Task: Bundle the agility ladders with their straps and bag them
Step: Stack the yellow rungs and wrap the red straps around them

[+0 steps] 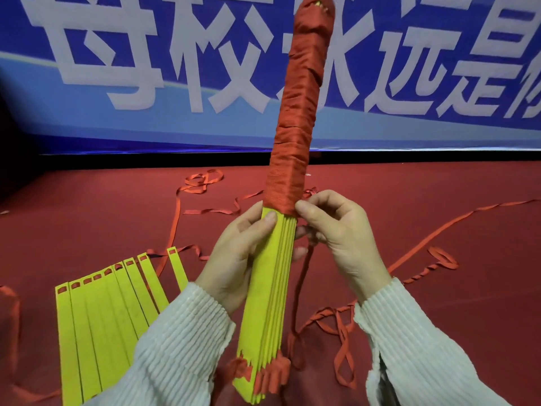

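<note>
I see a blue banner with white characters behind the red floor. A stacked bundle of yellow flat ladder rungs, its upper half wound in red strap, stands tilted, my left hand gripping it. My right hand pinches the strap's lower edge. Loose yellow rungs lie left.

The yellow rungs looked like smooth, matt plastic. They were wrapped in shiny red cloth strap. The sleeves were ribbed and soft.
</note>
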### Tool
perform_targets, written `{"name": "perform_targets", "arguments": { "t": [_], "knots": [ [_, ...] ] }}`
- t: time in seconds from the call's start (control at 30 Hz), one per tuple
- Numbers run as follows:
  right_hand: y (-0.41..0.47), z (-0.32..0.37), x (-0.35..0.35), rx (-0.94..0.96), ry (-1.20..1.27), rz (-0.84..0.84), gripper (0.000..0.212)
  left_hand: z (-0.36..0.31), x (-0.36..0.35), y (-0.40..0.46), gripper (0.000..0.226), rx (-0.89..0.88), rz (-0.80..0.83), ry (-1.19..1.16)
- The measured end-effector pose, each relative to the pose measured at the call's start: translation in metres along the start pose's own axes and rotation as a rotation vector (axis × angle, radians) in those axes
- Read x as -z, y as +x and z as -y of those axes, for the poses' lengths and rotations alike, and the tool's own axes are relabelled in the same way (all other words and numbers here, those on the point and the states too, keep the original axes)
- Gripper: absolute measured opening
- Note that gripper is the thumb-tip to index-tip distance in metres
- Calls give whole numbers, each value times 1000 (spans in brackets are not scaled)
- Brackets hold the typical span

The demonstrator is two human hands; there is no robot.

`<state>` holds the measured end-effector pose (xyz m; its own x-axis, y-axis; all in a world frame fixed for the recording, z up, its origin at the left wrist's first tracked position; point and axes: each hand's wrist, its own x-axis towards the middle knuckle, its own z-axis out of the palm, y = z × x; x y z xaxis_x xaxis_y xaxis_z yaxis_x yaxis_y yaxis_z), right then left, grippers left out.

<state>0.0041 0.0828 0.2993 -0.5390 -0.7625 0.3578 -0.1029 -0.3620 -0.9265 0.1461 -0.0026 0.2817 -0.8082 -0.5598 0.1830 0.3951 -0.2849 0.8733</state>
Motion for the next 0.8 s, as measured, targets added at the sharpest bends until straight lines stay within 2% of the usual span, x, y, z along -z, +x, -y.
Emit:
{"name": "perform_targets", "arguments": {
  "t": [0.1,0.17,0.2,0.3,0.33,0.5,0.57,0.7,0.8],
  "knots": [
    [-2,-4,-8,17,-76,11,26,9,-13,-3,45,11,-39,140],
    [-1,-5,-7,5,-168,58,36,14,-16,-3,45,20,-59,139],
    [0,-5,-4,-6,-208,108,35,14,-15,-3,44,25,-67,134],
    [1,1,11,-63,-225,293,7,8,-6,-3,41,27,-45,162],
    [0,4,15,-64,-230,307,5,6,-2,-3,39,15,-28,174],
    [0,17,30,-83,-188,237,23,-9,6,-1,40,-31,2,206],
    [0,17,36,-125,-158,276,26,-12,9,-1,47,-31,-7,213],
    [-2,13,36,-265,-104,379,33,-14,14,-2,42,-43,-32,233],
    [0,13,27,-304,47,351,28,-14,15,-3,44,-45,-54,258]
  ]
}}
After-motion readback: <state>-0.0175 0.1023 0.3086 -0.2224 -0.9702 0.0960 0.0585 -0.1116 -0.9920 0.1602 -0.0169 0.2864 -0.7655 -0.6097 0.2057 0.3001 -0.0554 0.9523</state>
